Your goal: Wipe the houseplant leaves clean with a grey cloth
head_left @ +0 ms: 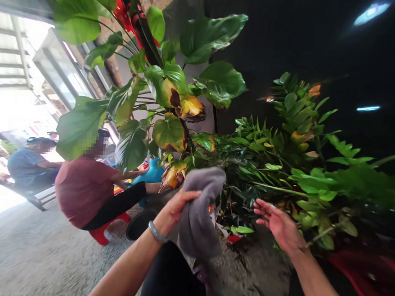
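Observation:
My left hand [174, 209], with a pale bangle [157, 232] at the wrist, grips a grey cloth [201, 216] between thumb and fingers. The cloth hangs in loose folds above my knee, slightly blurred. To the right, my right hand [280, 223] is held out with its fingers apart and nothing in it. It is nearest to the low leafy plants [261, 157], in front of their stems. Above my left hand rises a tall broad-leaved plant [170, 130], some of its leaves yellow and brown at the edges.
A person in a dark red shirt [82, 189] sits on a red stool [100, 233] at the left, near a dark bucket [140, 225]. Farther back another person in blue [29, 165] sits on a bench. A dark glossy panel [293, 42] stands behind the plants. Leaf litter lies on the floor.

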Demonstrator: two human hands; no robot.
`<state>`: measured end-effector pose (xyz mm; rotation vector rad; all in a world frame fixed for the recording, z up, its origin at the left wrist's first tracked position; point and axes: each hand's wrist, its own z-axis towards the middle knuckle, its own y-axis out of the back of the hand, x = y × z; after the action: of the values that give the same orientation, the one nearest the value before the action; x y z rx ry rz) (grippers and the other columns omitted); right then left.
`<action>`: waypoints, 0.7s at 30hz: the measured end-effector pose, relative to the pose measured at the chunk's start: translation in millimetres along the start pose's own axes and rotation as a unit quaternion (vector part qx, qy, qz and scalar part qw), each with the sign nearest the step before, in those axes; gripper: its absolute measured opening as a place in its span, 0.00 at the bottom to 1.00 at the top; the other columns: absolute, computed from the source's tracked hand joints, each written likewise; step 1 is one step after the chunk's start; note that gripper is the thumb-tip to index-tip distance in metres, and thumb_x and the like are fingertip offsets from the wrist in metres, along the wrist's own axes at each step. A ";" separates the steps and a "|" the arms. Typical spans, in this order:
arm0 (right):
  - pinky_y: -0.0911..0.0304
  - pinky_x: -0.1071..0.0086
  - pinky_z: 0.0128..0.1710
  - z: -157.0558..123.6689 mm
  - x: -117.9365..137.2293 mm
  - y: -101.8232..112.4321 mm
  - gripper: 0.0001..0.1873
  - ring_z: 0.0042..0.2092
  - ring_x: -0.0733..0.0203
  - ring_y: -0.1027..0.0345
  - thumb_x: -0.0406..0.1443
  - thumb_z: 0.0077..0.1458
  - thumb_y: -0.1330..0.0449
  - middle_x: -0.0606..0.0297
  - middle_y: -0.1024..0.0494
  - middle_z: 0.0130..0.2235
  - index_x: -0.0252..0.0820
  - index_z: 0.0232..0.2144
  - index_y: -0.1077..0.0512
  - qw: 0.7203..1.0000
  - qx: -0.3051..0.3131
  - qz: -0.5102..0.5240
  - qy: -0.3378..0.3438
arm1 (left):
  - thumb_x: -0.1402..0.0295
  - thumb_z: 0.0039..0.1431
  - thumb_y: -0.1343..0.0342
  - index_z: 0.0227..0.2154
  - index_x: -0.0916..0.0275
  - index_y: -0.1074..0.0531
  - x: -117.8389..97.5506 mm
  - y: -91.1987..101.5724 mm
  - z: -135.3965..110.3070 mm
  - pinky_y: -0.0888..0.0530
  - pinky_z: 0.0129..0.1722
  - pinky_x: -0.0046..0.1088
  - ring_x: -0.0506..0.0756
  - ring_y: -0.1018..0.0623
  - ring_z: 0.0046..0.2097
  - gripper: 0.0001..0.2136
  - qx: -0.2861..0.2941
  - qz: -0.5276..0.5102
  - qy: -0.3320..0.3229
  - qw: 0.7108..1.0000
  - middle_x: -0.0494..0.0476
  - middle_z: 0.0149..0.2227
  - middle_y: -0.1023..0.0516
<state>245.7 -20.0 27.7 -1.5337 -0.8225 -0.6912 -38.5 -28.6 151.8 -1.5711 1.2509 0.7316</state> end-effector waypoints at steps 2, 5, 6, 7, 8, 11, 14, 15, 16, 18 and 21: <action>0.30 0.61 0.33 0.6 -2.1 -2.3 0.17 0.43 0.47 0.24 0.45 0.43 0.34 0.53 0.16 0.42 0.46 0.35 0.18 1.000 0.002 0.001 0.004 | 0.76 0.48 0.37 0.28 0.66 0.22 -25.4 -9.5 6.5 0.23 0.31 0.27 0.52 0.23 0.23 0.03 -0.042 -0.044 -0.037 0.997 0.53 0.23 0.19; 0.30 0.61 0.32 0.2 -2.8 -7.5 0.17 0.42 0.47 0.24 0.45 0.41 0.33 0.54 0.16 0.43 0.46 0.35 0.17 1.000 0.004 0.006 0.003 | 0.78 0.49 0.39 0.26 0.66 0.23 -15.9 -20.9 15.3 0.23 0.31 0.27 0.50 0.25 0.21 0.03 -0.082 -0.055 -0.020 0.995 0.52 0.21 0.21; 0.30 0.62 0.31 -0.2 -2.0 -8.7 0.17 0.41 0.48 0.23 0.44 0.40 0.33 0.55 0.16 0.43 0.47 0.35 0.17 1.000 0.002 0.007 -0.001 | 0.79 0.48 0.39 0.26 0.67 0.23 -1.2 -22.4 16.1 0.23 0.30 0.27 0.51 0.25 0.20 0.03 -0.083 -0.034 0.008 0.996 0.53 0.21 0.21; 0.30 0.62 0.31 -0.6 -0.8 -9.3 0.16 0.41 0.48 0.23 0.44 0.40 0.32 0.55 0.16 0.43 0.47 0.34 0.17 1.000 0.000 0.006 -0.005 | 0.79 0.46 0.39 0.26 0.67 0.22 16.1 -22.6 15.3 0.23 0.29 0.28 0.51 0.25 0.20 0.04 -0.078 -0.005 0.041 0.996 0.54 0.21 0.20; 0.29 0.63 0.31 -1.0 0.6 -9.2 0.16 0.40 0.49 0.23 0.43 0.39 0.32 0.55 0.15 0.42 0.47 0.34 0.17 1.000 -0.002 0.003 -0.011 | 0.79 0.45 0.38 0.26 0.67 0.22 33.3 -21.6 13.0 0.23 0.29 0.30 0.53 0.24 0.21 0.04 -0.065 0.028 0.078 0.994 0.55 0.21 0.20; 0.29 0.63 0.30 -1.0 4.5 -5.7 0.14 0.39 0.49 0.23 0.43 0.39 0.33 0.55 0.15 0.40 0.47 0.32 0.17 1.000 -0.011 -0.002 -0.024 | 0.79 0.40 0.36 0.27 0.65 0.20 59.7 -16.0 1.1 0.23 0.28 0.30 0.55 0.22 0.23 0.08 -0.019 0.064 0.121 0.990 0.56 0.22 0.19; 0.29 0.63 0.30 0.2 5.0 -2.1 0.13 0.39 0.49 0.23 0.44 0.41 0.34 0.55 0.15 0.39 0.47 0.31 0.17 1.000 -0.025 0.012 -0.013 | 0.78 0.41 0.35 0.30 0.65 0.20 29.4 -17.0 -6.6 0.23 0.29 0.30 0.55 0.22 0.24 0.09 -0.008 0.034 0.063 0.997 0.56 0.24 0.18; 0.29 0.63 0.30 0.7 4.3 -2.0 0.13 0.39 0.49 0.23 0.44 0.41 0.34 0.56 0.15 0.38 0.47 0.30 0.17 0.999 -0.029 0.017 -0.008 | 0.77 0.42 0.35 0.31 0.66 0.20 11.4 -19.8 -6.4 0.23 0.29 0.30 0.54 0.22 0.24 0.09 -0.015 0.016 0.026 0.999 0.55 0.25 0.18; 0.29 0.63 0.30 1.1 3.5 -2.4 0.13 0.38 0.50 0.23 0.44 0.41 0.34 0.56 0.15 0.38 0.47 0.30 0.17 0.999 -0.031 0.019 -0.004 | 0.78 0.44 0.36 0.31 0.66 0.21 -6.5 -23.5 -4.6 0.22 0.30 0.29 0.53 0.22 0.23 0.08 -0.026 -0.005 -0.010 1.000 0.55 0.24 0.18; 0.29 0.64 0.29 1.4 1.7 -4.8 0.13 0.38 0.51 0.23 0.44 0.40 0.33 0.57 0.15 0.38 0.47 0.31 0.17 0.999 -0.030 0.023 0.000 | 0.78 0.46 0.37 0.29 0.66 0.22 -32.8 -31.4 1.9 0.22 0.30 0.27 0.51 0.23 0.23 0.06 -0.047 -0.044 -0.069 0.996 0.53 0.24 0.19; 0.29 0.64 0.27 1.0 0.1 -8.1 0.14 0.37 0.51 0.22 0.43 0.40 0.33 0.55 0.15 0.39 0.46 0.32 0.17 0.999 -0.020 0.029 0.007 | 0.79 0.46 0.38 0.25 0.66 0.24 -28.7 -38.2 11.6 0.23 0.28 0.26 0.50 0.25 0.21 0.03 -0.071 -0.056 -0.061 0.994 0.52 0.21 0.21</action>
<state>239.1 -18.5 32.3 -1.5814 -0.7534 -0.6787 -9.4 -6.7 184.9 -1.6708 1.0330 0.8462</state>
